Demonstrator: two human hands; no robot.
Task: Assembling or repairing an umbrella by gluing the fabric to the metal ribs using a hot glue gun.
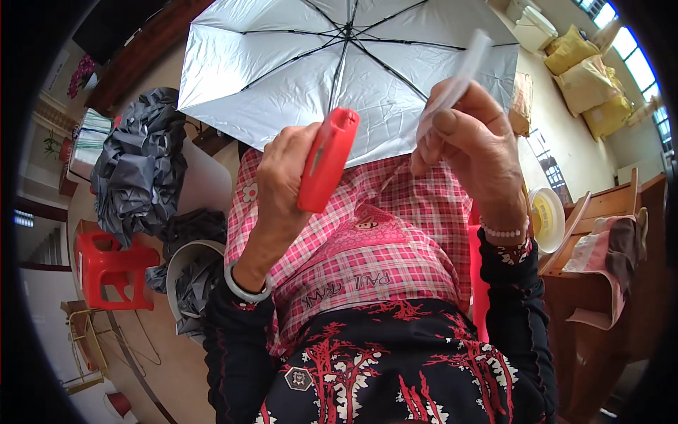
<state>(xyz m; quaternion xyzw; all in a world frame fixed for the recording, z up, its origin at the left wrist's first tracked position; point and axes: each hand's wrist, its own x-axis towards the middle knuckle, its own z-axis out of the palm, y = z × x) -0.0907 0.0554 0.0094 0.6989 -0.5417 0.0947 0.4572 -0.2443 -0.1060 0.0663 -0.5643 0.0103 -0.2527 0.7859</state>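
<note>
An opened umbrella (pixel 282 71), silver on its inner side with black ribs, spreads in front of me with its hub at the top. My left hand (pixel 286 166) is closed round a red plastic handle (pixel 328 162), rounded, with a slot at its upper end. The umbrella's shaft runs down toward this handle; I cannot tell whether they are joined. My right hand (pixel 473 131), raised at the right, pinches a translucent plastic strip (pixel 470 63) between thumb and fingers. The strip's free end points up across the umbrella. A pink checked apron (pixel 374 261) covers my lap.
Left of me, dark grey crumpled fabric (pixel 138 155) lies heaped beside a red plastic stool (pixel 116 268). A bin (pixel 176 275) holds more of it. At the right are a white bucket (pixel 547 219) and a wooden chair (pixel 593 219) with cloth. Yellow sacks (pixel 593 85) stand farther back.
</note>
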